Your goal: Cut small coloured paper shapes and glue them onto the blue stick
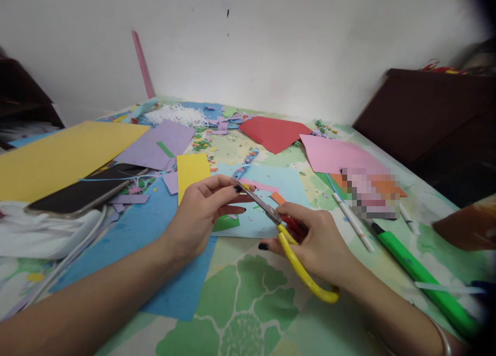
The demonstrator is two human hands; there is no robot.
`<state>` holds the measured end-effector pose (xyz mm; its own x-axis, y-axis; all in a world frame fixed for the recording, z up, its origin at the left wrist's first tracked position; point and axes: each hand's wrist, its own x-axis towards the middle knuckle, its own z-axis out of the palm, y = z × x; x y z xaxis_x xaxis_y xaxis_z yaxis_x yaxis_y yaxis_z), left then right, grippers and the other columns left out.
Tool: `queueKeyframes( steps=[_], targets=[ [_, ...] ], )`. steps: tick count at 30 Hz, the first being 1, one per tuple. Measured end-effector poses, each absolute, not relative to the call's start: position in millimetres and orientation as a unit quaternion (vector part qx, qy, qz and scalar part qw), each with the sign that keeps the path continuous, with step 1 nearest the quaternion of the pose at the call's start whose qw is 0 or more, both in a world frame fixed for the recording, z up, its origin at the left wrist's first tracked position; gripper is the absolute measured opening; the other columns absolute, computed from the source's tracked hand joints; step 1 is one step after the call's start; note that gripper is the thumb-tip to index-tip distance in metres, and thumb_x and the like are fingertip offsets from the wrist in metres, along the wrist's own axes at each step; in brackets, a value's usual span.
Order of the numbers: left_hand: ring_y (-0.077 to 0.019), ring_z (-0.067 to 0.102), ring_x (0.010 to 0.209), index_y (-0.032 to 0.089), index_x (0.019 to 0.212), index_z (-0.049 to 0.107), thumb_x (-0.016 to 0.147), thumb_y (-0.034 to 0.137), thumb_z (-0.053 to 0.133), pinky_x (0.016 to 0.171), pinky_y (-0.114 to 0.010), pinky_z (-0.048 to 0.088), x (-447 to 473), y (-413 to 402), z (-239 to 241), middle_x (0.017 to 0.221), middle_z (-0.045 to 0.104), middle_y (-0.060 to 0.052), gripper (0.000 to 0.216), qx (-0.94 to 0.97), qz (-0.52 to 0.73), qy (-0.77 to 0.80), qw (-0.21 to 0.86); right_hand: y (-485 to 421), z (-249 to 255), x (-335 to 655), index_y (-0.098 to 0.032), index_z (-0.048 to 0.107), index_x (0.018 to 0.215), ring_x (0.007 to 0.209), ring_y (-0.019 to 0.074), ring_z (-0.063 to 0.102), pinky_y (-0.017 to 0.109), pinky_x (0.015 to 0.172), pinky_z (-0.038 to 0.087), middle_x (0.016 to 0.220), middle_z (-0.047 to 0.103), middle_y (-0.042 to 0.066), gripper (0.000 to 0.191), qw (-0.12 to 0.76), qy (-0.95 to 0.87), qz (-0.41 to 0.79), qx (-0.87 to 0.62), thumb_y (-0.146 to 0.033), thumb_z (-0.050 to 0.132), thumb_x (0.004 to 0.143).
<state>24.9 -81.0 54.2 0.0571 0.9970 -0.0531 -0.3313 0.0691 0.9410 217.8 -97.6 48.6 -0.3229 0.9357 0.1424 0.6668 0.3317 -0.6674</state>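
A pair of scissors (pixel 271 211) with metal blades and a yellow handle is in my right hand (pixel 320 234), over the table. Something red shows in the right hand beside the blades, partly hidden by the fingers. My left hand (pixel 207 201) is closed in a pinch at the tips of the blades; what its fingers hold is too small to make out. Below both hands lies a light blue paper sheet (pixel 296 183) with a pink strip (pixel 263 186), an orange piece (pixel 278 197) and a green piece (pixel 228 222) on it.
Blue paper (pixel 182 289), a yellow rectangle (pixel 194 165), red paper (pixel 273 134) and pink paper (pixel 329 154) surround the hands. A phone (pixel 85 188) lies left. A green cutter-like tool (pixel 418 273) and white pen (pixel 352 221) lie right. Paper scraps (pixel 220 124) lie behind.
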Motion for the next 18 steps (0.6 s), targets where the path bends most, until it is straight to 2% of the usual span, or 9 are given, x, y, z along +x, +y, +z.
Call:
queueKeyframes(
  steps=[9,18],
  targets=[
    [-0.0188,0.069,0.078,0.015,0.071,0.063,0.072,0.017,0.067,0.059,-0.023,0.049,25.7,-82.4,54.6,0.080,0.071,-0.002,0.004,0.371,0.554,0.405,0.625,-94.8,46.8,217.8,-0.020,0.050,0.070,0.051,0.0087,0.026,0.023,0.046,0.020,0.055,0.030,-0.008,0.028,0.255,-0.759,0.327,-0.502,-0.036,0.073,0.067],
    [-0.0187,0.068,0.084,0.016,0.072,0.062,0.073,0.018,0.066,0.063,-0.024,0.049,24.2,-81.7,52.4,0.083,0.071,-0.003,0.005,0.369,0.554,0.406,0.626,-93.5,42.8,218.4,-0.020,0.051,0.074,0.054,0.0091,0.026,0.023,0.047,0.021,0.059,0.030,-0.007,0.026,0.258,-0.739,0.389,-0.487,-0.034,0.073,0.069]
  ],
)
